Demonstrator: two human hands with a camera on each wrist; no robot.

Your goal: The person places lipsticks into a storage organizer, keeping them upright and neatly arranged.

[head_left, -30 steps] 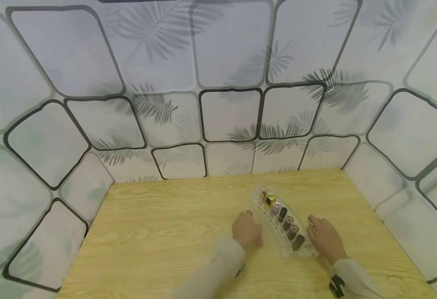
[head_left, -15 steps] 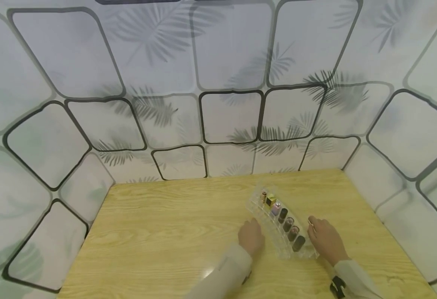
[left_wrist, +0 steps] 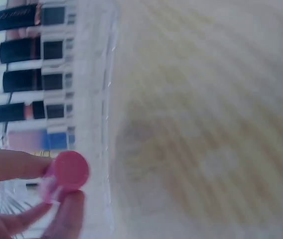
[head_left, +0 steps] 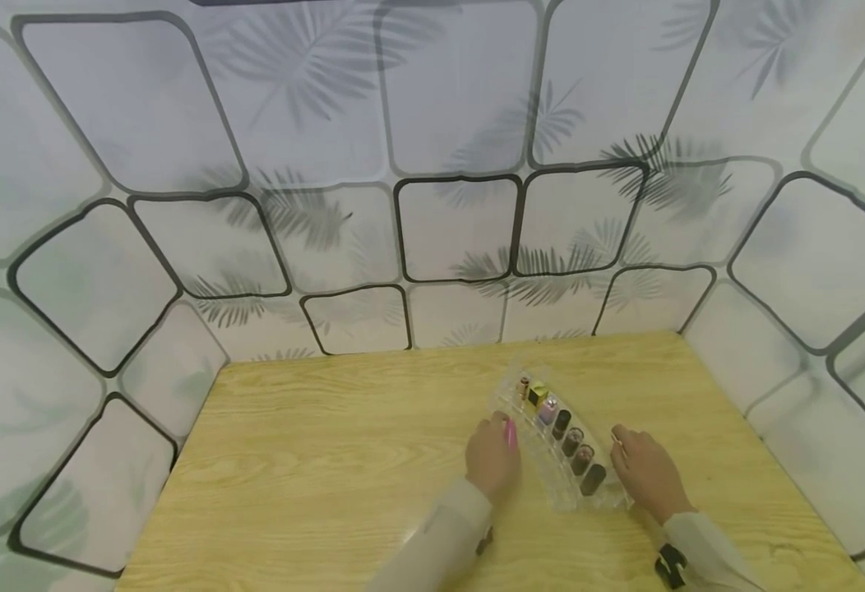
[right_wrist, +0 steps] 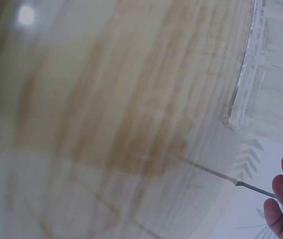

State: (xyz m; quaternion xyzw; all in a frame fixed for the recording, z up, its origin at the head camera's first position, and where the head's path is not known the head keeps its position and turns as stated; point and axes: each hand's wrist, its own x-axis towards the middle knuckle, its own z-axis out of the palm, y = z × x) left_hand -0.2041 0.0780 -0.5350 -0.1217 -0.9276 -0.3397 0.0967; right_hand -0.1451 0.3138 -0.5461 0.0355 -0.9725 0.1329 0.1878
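My left hand (head_left: 493, 455) pinches a pink lipstick tube (left_wrist: 71, 170) between thumb and fingers, its round end facing the left wrist camera. The hand is at the left side of a curved, clear stepped display rack (head_left: 551, 477). In the rack stand a row of cosmetic tubes and small bottles: dark tubes (head_left: 593, 479), a lilac bottle (head_left: 547, 409), a yellow-and-black box-shaped piece (head_left: 537, 395) and a copper-coloured tube (head_left: 523, 386). My right hand (head_left: 649, 470) has curled fingers at the rack's right back edge and appears to grip it; the contact is largely hidden.
The rack stands on a wood-grain table (head_left: 314, 444). Pale walls (head_left: 455, 230) with a frame-and-leaf pattern enclose the table at the back and both sides. A black strap piece (head_left: 671, 566) is at the right sleeve's cuff.
My left hand dips toward the table beside the rack, then comes back up slightly with the pink tube turned into view. The right hand and rack stay nearly still.
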